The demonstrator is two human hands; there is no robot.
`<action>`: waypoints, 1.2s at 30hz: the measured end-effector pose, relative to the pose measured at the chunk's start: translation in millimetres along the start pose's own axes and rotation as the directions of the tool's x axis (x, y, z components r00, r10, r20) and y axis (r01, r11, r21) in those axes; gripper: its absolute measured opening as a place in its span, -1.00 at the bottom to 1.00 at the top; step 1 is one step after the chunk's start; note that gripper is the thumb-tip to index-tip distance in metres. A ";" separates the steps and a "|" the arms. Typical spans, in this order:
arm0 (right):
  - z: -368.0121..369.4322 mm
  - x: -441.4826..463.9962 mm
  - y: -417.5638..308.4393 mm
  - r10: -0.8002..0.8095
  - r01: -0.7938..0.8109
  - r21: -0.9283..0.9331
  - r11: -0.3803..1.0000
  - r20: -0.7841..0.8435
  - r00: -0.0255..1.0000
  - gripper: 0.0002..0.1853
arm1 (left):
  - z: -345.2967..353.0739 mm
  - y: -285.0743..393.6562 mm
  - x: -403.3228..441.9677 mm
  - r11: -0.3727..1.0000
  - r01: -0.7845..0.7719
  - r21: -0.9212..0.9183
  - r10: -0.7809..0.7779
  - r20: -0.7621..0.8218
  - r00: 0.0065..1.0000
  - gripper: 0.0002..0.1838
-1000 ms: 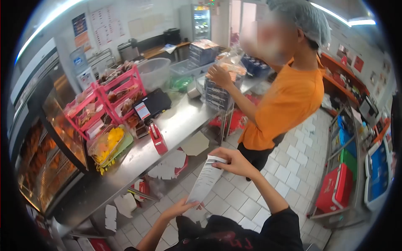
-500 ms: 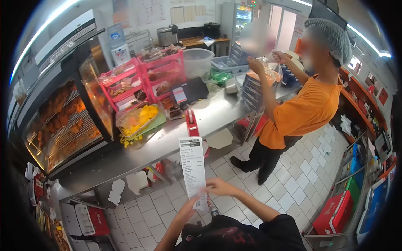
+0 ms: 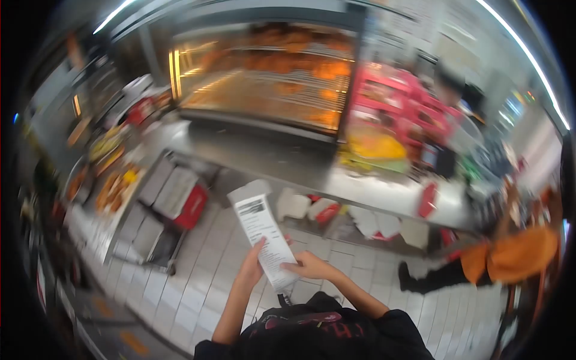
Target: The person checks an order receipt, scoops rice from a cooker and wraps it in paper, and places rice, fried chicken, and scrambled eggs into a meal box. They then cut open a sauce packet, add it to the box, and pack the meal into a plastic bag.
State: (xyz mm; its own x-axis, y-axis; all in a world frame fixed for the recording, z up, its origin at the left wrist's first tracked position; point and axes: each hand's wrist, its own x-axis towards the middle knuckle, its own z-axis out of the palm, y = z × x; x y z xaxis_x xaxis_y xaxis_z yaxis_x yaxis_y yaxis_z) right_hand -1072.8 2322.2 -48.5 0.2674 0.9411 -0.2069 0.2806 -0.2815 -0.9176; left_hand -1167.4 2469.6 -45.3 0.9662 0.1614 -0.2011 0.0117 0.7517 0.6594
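Note:
A long white printed receipt (image 3: 268,240) is held in front of my body, tilted with its top leaning to the left. My left hand (image 3: 253,265) grips its left edge, the fingers closed around the paper. On the lower right side, my right hand (image 3: 307,265) pinches the receipt between thumb and fingers. Dark print shows near its top, but the text is too blurred to read.
Beyond me runs a steel counter (image 3: 264,147) bearing a lit glass display cabinet (image 3: 264,78) with browned food. Pink racks (image 3: 384,90) and a tray of yellow food (image 3: 375,147) stand to its right. Red-and-white coolers (image 3: 191,207) sit lower left. A person in orange (image 3: 522,255) is at right.
My view has swung left, bringing the cabinet to the middle and the person in orange to the far right. My left hand has moved higher along the receipt, which now tilts left.

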 end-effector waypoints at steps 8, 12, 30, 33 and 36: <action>69.3 109.0 -45.1 -0.095 -0.298 0.542 0.786 0.582 0.808 -0.71 | -86.7 152.2 -40.8 0.887 -0.447 -0.120 0.403 -0.273 0.874 -0.49; 76.5 166.7 -56.2 -0.206 -0.247 0.477 0.843 0.711 0.672 -0.72 | -123.4 207.9 -45.8 0.739 -0.620 -0.263 0.492 -0.417 0.764 -0.58; 117.9 502.2 -106.9 -0.062 -0.022 0.091 0.996 0.811 0.582 -0.70 | -313.6 308.5 -28.1 0.562 -0.823 -0.089 0.404 -0.838 0.367 -0.56; 153.1 562.6 -128.1 -0.078 0.122 0.026 0.992 0.892 0.445 -0.70 | -382.0 324.5 -56.5 0.403 -0.904 -0.143 0.469 -0.816 0.338 -0.52; 173.4 619.3 -145.1 -0.156 0.312 0.048 0.949 0.931 0.331 -0.69 | -432.4 341.0 -78.4 0.371 -0.920 -0.127 0.468 -0.830 0.303 -0.46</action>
State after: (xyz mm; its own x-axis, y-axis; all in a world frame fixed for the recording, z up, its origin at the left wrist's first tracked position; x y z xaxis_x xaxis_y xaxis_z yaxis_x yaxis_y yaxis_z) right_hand -1107.8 2978.3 -102.3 -0.8133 0.5295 -0.2411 0.3051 0.0353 -0.9517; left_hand -1350.6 2989.8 -117.9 0.0843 0.9314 -0.3542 -0.9170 0.2115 0.3381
